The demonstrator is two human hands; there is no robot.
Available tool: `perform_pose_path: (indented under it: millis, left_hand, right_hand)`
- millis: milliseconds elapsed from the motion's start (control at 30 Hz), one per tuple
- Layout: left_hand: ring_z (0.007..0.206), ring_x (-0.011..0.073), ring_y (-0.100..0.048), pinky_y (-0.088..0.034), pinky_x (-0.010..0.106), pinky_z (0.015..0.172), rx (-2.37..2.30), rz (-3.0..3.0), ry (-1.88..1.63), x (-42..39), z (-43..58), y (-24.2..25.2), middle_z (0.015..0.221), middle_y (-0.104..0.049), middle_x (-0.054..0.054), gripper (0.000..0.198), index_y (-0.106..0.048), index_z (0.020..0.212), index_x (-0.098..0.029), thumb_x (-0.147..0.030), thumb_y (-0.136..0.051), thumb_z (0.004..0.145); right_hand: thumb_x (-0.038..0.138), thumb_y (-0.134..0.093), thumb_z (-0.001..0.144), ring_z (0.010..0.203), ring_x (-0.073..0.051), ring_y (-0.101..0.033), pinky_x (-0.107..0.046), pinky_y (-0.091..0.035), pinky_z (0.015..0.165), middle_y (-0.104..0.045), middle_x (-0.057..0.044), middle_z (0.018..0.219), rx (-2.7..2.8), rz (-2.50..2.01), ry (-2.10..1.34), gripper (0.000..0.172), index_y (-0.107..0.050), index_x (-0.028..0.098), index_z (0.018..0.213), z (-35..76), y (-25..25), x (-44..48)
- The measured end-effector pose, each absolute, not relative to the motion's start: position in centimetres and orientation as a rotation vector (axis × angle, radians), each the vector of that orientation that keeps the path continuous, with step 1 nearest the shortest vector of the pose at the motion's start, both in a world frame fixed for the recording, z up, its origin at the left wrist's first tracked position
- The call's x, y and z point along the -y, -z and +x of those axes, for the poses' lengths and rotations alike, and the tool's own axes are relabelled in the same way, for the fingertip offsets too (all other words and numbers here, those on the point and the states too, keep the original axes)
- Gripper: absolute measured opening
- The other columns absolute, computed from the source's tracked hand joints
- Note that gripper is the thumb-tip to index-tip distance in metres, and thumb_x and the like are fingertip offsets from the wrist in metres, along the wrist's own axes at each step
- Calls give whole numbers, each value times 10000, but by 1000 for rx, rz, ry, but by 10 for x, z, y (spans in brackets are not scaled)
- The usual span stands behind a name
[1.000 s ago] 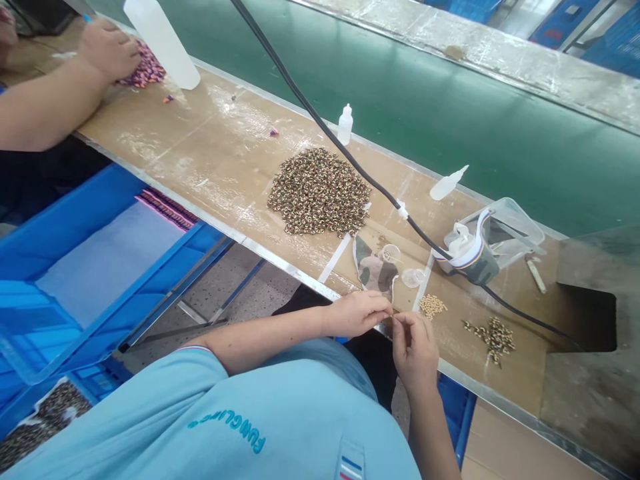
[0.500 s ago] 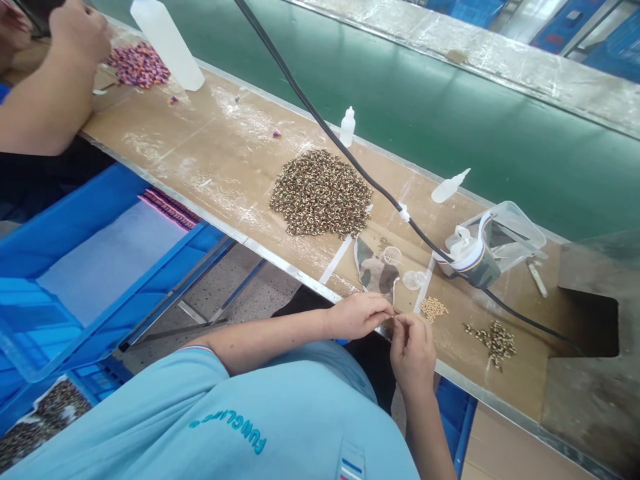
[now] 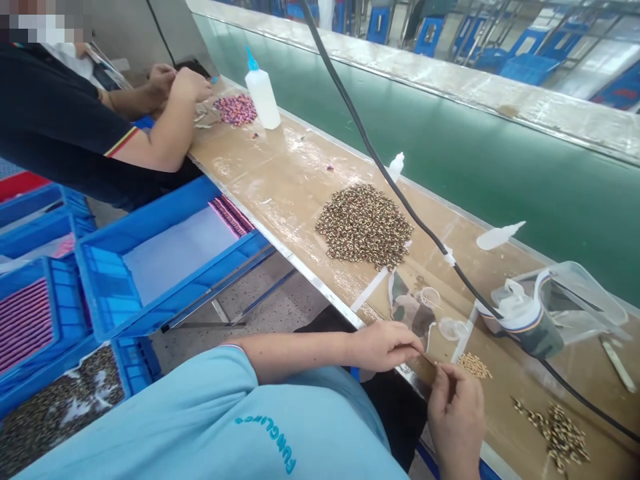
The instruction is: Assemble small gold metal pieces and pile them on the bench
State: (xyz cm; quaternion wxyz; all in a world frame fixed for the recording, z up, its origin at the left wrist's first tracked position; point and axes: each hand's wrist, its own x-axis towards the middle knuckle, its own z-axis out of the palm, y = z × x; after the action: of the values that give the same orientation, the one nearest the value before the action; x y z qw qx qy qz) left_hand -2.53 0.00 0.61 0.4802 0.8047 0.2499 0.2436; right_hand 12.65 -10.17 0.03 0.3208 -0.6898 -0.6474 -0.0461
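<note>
The left hand (image 3: 384, 347) and right hand (image 3: 456, 420) are both closed to a pinch, fingertips nearly meeting above the bench edge. Between them sits a thin tan sliver (image 3: 429, 360), held at the fingertips; it seems to be gripped by both hands, though it is too small to say exactly what it is. Just beyond the hands lie a camouflage cloth (image 3: 409, 310) and two small clear cups (image 3: 453, 328). To the right are a little pile of pale beads (image 3: 473, 365) and a looser pile of brown beads (image 3: 553, 433). Farther up the wooden bench (image 3: 295, 180) is a large heap of spotted brown beads (image 3: 364, 225). A black cable (image 3: 400, 193) runs over the bench beside a clear plastic box (image 3: 570, 300). At the far end, a co-worker's hands (image 3: 180, 87) work near pink beads (image 3: 235, 110) and a white glue bottle (image 3: 263, 97). Blue crates (image 3: 170, 267) stand below the bench.
</note>
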Motion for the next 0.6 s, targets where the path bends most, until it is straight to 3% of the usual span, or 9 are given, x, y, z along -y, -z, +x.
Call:
perform_pose_path:
  millis: [233,433,600]
  left_hand:
    - [850,166,-582,-464,295,809,-1206,1981,-904,-62,-61,-13,866,-637,67,176,-638,867,-153,-147,-464,843]
    - [878,185,-550,-457,316,829,-1270,2205,-695,-85,-60,-11,875,-603,79,221,-670,851,-136,-92,-454,830]
    - [872,193,-522,-452,332,835,-1265,2303,-695,-83,-56,-6,859,-581,78,192,-650,856,-135,-121,-460,841]
  right_hand:
    - [465,-330,918,714,-183,-522,-312,-363,650,-551,-59,750,1594,-1898,77,342,-509,194,808,136,-1,102]
    - [546,-343,882,692,-185,-506,-314,-350,641,-548,-55,729,1465,-1960,-21,411,-528,189,793,142,-2,103]
    - [530,-426,842,617,-156,-496,-288,-359,604,-531,-11,654,1236,-1995,-273,359,-519,187,800,143,-11,105]
